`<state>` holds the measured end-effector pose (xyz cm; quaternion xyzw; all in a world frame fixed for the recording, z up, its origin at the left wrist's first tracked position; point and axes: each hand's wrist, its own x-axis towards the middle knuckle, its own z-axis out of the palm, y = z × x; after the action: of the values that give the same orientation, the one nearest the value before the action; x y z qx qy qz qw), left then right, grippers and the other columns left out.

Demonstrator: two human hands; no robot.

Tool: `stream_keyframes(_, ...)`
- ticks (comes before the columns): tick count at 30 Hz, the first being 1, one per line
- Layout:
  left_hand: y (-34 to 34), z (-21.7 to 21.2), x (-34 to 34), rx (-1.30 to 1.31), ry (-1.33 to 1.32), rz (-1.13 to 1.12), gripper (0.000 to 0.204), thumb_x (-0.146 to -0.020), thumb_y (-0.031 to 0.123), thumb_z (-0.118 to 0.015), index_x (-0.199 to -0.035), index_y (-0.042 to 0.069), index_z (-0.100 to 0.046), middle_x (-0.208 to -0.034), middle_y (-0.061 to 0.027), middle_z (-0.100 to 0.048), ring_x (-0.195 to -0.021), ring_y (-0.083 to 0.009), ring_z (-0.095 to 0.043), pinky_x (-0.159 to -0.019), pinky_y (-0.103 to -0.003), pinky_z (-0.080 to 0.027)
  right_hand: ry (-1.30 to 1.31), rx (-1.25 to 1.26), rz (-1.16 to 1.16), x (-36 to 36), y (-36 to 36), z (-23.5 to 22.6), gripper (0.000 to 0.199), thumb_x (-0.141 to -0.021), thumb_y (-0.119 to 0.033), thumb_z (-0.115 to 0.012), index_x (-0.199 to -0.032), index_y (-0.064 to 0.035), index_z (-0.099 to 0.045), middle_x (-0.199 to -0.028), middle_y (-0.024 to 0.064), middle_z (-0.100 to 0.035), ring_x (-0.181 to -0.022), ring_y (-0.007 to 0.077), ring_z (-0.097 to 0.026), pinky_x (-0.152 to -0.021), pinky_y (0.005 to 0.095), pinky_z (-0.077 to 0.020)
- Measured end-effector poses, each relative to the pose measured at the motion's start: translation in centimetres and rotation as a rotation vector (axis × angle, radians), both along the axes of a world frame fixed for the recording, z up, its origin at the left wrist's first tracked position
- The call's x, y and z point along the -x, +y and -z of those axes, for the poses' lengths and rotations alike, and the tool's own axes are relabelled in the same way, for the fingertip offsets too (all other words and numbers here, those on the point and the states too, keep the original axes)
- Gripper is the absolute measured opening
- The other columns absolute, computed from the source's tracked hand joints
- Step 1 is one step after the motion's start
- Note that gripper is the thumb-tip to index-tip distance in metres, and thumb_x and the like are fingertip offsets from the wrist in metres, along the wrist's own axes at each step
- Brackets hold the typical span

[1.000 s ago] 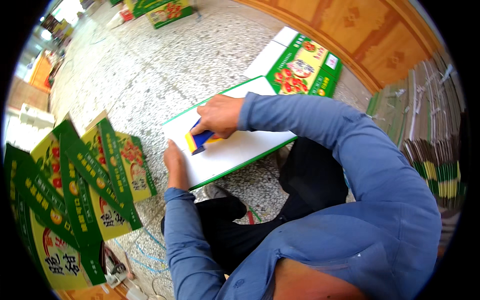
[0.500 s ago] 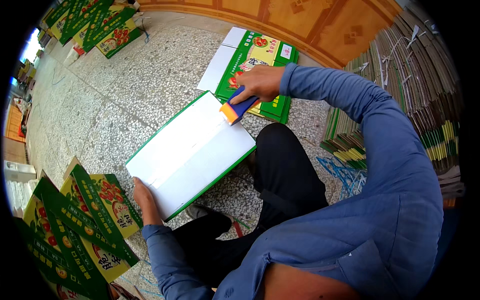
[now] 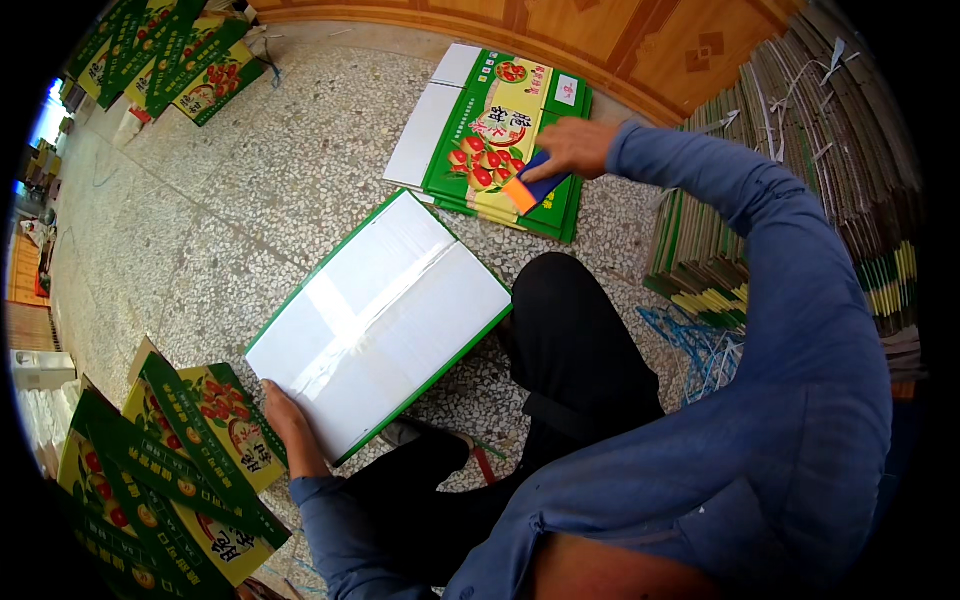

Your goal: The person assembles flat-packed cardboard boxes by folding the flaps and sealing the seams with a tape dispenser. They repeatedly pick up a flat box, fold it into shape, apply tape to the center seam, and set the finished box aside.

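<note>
Right grip (image 3: 580, 148) curls well ahead of left grip (image 3: 292, 425)

Speckled floor (image 3: 200, 230) spreads from nine to eleven o'clock, wood panelling (image 3: 620, 50) stands at one, and light (image 3: 47, 125), perhaps daylight, glows at ten.

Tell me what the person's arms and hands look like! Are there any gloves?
The left sleeve and right sleeve are long, blue and wrinkly, like the rest of the shirt. They reach down to about the wrists. No gloves: the left hand and right hand are both bare.
</note>
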<state>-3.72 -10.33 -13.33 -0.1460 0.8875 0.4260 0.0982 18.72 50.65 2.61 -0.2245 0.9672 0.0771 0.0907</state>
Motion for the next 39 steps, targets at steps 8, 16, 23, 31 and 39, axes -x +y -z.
stream_keyframes(8, 1.8, -1.9, -0.3, -0.083, -0.018, 0.012, 0.068, -0.096, 0.050, -0.042, -0.116, -0.013, -0.057, -0.113, -0.0221, -0.061, -0.099, -0.0274, -0.058, -0.090, -0.036, -0.042, 0.080, -0.212, -0.092, 6.8, -11.1, 16.5, 0.017, -0.073, -0.021, -0.066, -0.089, -0.0199, -0.070, -0.084, 0.0137, -0.061, -0.076, 0.0294, -0.063, -0.060, 0.0446, -0.0483)
stream_keyframes(16, 1.6, -3.2, -2.4, -0.063, -0.010, -0.074, 0.069, -0.097, 0.050, -0.038, -0.114, -0.014, -0.057, -0.113, -0.0236, -0.062, -0.102, -0.0294, -0.058, -0.090, -0.037, -0.043, -0.267, 0.593, 0.984, -3.3, -11.0, 25.1, 0.048, -0.074, -0.037, -0.074, -0.117, -0.0175, -0.064, -0.096, 0.0153, -0.068, -0.090, 0.0316, -0.066, -0.084, 0.0435, -0.0504)
stream_keyframes(23, 1.1, -1.9, -1.3, -0.117, -0.018, -0.092, 0.067, -0.095, 0.051, -0.040, -0.110, -0.011, -0.061, -0.110, -0.0249, -0.064, -0.102, -0.0315, -0.059, -0.089, -0.038, -0.043, -0.480, 0.581, 1.246, -12.8, -9.8, 32.1, 0.048, -0.077, -0.031, -0.072, -0.117, -0.0087, -0.062, -0.087, 0.0125, -0.067, -0.080, 0.0248, -0.065, -0.071, 0.0391, -0.0504)
stream_keyframes(31, 2.7, -1.8, -0.9, 0.056, 0.054, 0.073, 0.065, -0.097, 0.048, -0.033, -0.111, -0.008, -0.062, -0.108, -0.0289, -0.063, -0.105, -0.0393, -0.058, -0.092, -0.042, -0.041, -0.280, 0.991, 1.220, -3.0, -1.6, 30.3, 0.047, -0.080, -0.025, -0.070, -0.117, 0.0014, -0.059, -0.078, 0.0093, -0.065, -0.068, 0.0170, -0.063, -0.057, 0.0341, -0.0505)
stream_keyframes(39, -2.0, -3.9, -11.4, 0.021, 0.295, 0.112, 0.061, -0.099, 0.044, -0.032, -0.104, -0.009, -0.062, -0.098, -0.0262, -0.066, -0.093, -0.0377, -0.061, -0.084, -0.042, -0.045, -0.565, 1.319, 1.164, 13.4, -11.5, 9.0, 0.060, -0.092, -0.045, -0.051, -0.134, -0.0030, -0.045, -0.122, 0.0267, -0.054, -0.099, 0.0375, -0.061, -0.076, 0.0501, -0.0540)
